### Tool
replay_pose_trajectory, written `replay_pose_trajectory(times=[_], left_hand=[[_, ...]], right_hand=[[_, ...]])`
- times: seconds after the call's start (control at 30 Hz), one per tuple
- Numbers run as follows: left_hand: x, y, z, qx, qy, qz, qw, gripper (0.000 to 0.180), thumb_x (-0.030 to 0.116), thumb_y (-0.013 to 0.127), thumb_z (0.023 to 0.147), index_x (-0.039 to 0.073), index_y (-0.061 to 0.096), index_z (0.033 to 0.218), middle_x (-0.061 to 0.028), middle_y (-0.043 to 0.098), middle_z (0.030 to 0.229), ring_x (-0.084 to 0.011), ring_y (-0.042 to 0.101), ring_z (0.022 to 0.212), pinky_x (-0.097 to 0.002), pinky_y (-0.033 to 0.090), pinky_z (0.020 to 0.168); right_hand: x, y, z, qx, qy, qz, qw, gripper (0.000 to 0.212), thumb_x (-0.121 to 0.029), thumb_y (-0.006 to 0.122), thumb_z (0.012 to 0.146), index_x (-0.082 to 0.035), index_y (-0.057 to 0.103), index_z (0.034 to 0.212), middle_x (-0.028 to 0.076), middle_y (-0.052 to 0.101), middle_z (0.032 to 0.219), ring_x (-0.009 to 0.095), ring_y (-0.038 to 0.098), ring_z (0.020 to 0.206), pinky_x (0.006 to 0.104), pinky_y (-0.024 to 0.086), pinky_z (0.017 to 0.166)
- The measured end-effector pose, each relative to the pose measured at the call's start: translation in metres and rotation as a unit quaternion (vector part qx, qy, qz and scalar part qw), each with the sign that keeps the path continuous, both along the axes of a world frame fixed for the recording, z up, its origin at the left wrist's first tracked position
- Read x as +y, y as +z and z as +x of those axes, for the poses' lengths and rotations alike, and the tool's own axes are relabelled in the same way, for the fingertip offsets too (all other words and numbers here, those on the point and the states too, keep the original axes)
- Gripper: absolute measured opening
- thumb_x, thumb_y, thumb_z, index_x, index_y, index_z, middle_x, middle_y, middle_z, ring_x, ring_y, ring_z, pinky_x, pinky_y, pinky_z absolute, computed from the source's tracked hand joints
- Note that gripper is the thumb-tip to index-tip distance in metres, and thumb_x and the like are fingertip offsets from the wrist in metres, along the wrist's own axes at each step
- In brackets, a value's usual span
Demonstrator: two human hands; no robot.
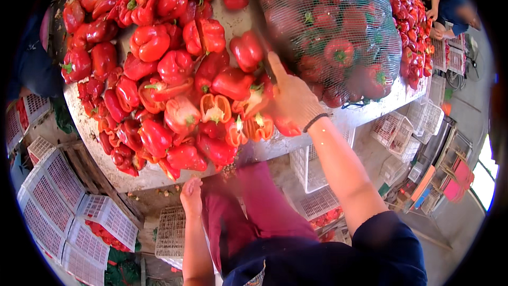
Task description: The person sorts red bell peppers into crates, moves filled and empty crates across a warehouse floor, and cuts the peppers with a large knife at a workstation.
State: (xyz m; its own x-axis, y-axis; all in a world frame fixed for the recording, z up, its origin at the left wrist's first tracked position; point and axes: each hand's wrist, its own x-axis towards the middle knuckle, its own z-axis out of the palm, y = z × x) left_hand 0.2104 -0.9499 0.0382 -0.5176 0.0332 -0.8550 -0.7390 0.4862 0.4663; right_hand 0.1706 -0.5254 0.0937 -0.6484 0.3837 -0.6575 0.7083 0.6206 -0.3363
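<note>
My right hand (296, 98) reaches over the table, its index finger stretched along a dark, blurred strip. The other fingers are curled round something I cannot make out. Beside it lie whole red bell peppers (246, 51) and several halved peppers (215, 109) showing pale cores and seeds. Close to its far side stands a green mesh bag (338, 50) full of red peppers. My left hand (191, 197) hangs low by the table's near edge, fingers curled, with nothing visible in it. A large heap of red peppers (159, 74) covers the table (132, 180) to the left.
White plastic crates (79, 222) are stacked at lower left, some with red pieces inside. More crates (394, 130) stand on the right floor, and another crate (309, 167) sits below the table edge. At far right another person (450, 8) works at a further pepper heap (410, 21).
</note>
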Motion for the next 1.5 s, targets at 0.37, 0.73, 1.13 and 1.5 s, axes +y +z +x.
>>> replay_pose_trajectory(times=[0.37, 0.73, 1.13, 1.5], left_hand=[[0.017, -0.014, 0.031, -0.024, -0.004, 0.042, 0.999, 0.022, -0.004, 0.052, 0.089, -0.002, 0.059, 0.109, -0.0064, 0.064, 0.100, -0.0154, 0.061, 0.092, -0.0269, 0.047, 0.086], [0.023, -0.005, 0.023, 0.005, -0.038, 0.023, 0.999, 0.019, 0.000, 0.054, 0.091, 0.000, 0.060, 0.109, -0.0050, 0.064, 0.100, -0.0128, 0.061, 0.089, -0.0246, 0.047, 0.076], [0.089, 0.028, 0.004, 0.022, -0.113, 0.106, 0.988, 0.022, -0.002, 0.047, 0.090, 0.000, 0.061, 0.107, -0.0035, 0.061, 0.090, -0.0111, 0.057, 0.082, -0.0238, 0.045, 0.075], [0.047, 0.042, 0.012, 0.044, 0.033, 0.066, 0.996, 0.021, 0.002, 0.048, 0.091, 0.001, 0.061, 0.109, -0.0065, 0.064, 0.094, -0.0134, 0.060, 0.080, -0.0253, 0.047, 0.075]], right_hand=[[0.033, -0.033, -0.001, 0.059, -0.035, 0.042, 0.997, 0.072, -0.011, 0.047, 0.086, -0.017, 0.012, 0.148, 0.029, 0.059, 0.077, 0.045, 0.058, 0.071, 0.0551, 0.044, 0.065], [0.032, 0.024, 0.027, 0.175, -0.077, 0.058, 0.980, 0.073, -0.009, 0.048, 0.086, -0.016, 0.012, 0.148, 0.026, 0.060, 0.080, 0.043, 0.059, 0.074, 0.0519, 0.045, 0.065], [-0.005, 0.025, 0.042, 0.095, -0.129, -0.040, 0.986, 0.071, -0.013, 0.049, 0.088, -0.016, 0.013, 0.149, 0.028, 0.061, 0.085, 0.044, 0.060, 0.074, 0.0519, 0.045, 0.065], [0.018, 0.005, -0.063, 0.276, -0.062, 0.042, 0.958, 0.071, -0.010, 0.049, 0.086, -0.011, 0.011, 0.147, 0.027, 0.060, 0.074, 0.044, 0.059, 0.068, 0.0539, 0.045, 0.063]])
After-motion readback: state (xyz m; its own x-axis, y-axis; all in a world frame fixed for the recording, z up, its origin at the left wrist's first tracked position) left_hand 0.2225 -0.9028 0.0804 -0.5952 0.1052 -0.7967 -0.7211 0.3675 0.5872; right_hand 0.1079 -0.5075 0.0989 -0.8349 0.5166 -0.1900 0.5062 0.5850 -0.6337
